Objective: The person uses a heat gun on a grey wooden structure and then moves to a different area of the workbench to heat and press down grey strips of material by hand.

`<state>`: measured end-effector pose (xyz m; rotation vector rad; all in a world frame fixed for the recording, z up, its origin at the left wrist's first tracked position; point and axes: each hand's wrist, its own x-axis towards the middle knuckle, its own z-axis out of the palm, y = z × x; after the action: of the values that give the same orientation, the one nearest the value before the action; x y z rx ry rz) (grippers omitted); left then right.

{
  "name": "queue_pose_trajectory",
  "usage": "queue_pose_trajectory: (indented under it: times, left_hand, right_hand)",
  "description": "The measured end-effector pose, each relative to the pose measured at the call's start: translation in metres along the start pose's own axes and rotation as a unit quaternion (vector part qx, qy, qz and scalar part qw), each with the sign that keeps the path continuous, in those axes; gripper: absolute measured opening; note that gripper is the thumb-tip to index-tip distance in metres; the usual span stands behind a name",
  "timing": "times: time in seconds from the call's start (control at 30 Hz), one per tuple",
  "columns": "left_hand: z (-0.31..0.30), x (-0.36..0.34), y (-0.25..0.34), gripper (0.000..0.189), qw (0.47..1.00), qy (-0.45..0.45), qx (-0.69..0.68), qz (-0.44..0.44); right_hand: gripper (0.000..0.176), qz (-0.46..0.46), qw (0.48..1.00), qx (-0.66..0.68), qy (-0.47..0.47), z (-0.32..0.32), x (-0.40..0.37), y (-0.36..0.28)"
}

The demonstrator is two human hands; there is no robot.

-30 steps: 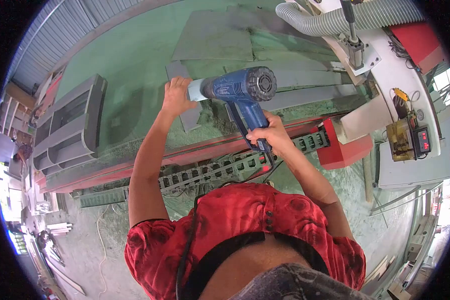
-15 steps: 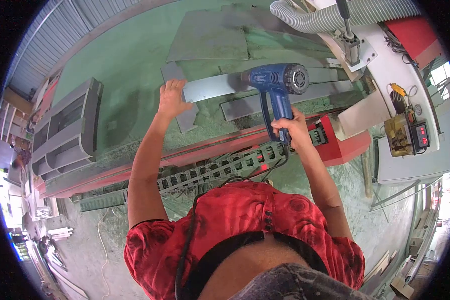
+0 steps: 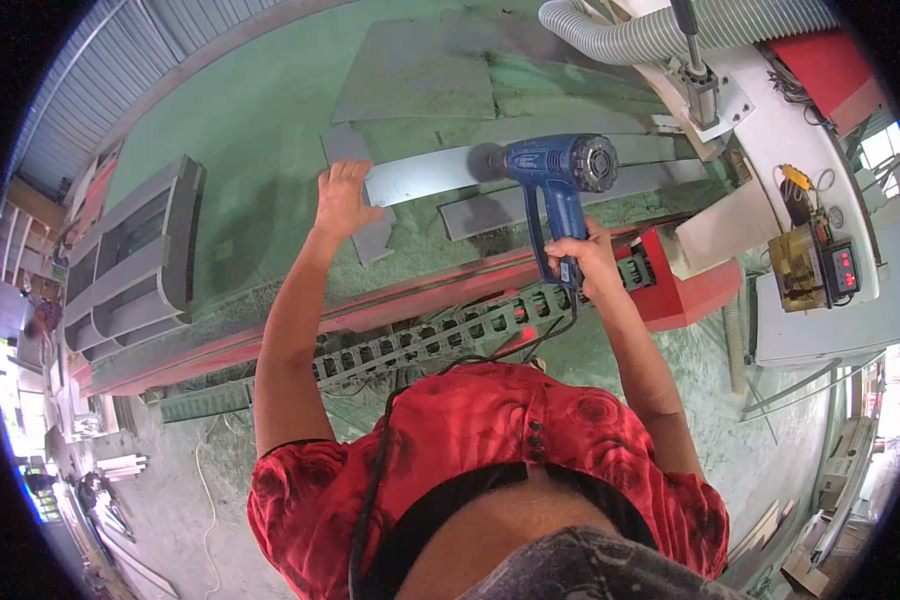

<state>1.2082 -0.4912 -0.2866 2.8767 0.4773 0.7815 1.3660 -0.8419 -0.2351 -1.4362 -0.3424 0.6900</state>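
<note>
My left hand grips the left end of a pale, shiny flat strip, thumb at its lower edge. My right hand is wrapped round the handle of a blue heat gun. The gun lies roughly level, its nozzle pointing left at the right end of the strip; whether they touch cannot be made out. A black cord runs from the handle down past my chest. Beneath the strip is a green, dusty surface with a grey board on it.
A slatted grey frame stands at the left. Grey sheets lie at the back. A cable chain and red rail run in front. At the right are a ribbed hose, a red housing and a control box.
The heat gun has shifted slightly downward, its nozzle now a little further right along the strip. My left hand and the strip have hardly moved.
</note>
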Motion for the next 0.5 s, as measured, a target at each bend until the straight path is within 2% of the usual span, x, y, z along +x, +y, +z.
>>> queue_pose_trajectory:
  times: [0.5]
  left_hand:
    - [0.0080, -0.0068, -0.0021, 0.072, 1.000, -0.003, 0.019, -0.003]
  right_hand:
    - [0.034, 0.003, 1.000, -0.010, -0.009, 0.0024, -0.0012, 0.0027]
